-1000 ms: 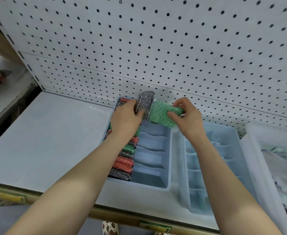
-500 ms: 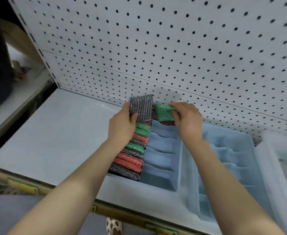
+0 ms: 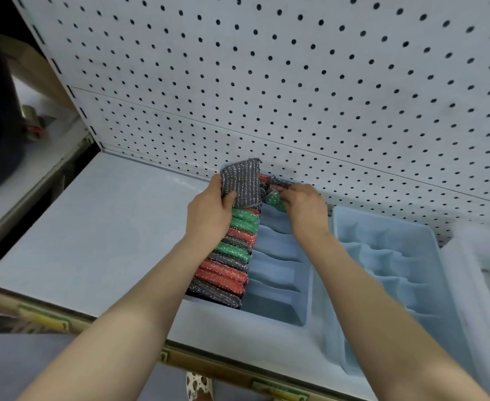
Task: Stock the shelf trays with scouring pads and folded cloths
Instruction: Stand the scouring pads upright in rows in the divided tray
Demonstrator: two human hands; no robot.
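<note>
My left hand grips a grey glittery scouring pad upright above the far end of the left blue tray. My right hand pinches a green scouring pad down in the far slot of the tray's right column, beside red and grey pads there. The tray's left column holds a row of several grey, red and green pads standing on edge. Most right-column slots hold nothing.
A second blue divided tray sits to the right with bare slots. A clear bin with pale cloths is at the far right edge. A white pegboard backs the shelf. Bare shelf surface lies to the left.
My right hand has lowered the green pad from above the tray into the far slot. My left hand has kept the grey pad upright. The view has shifted left.
</note>
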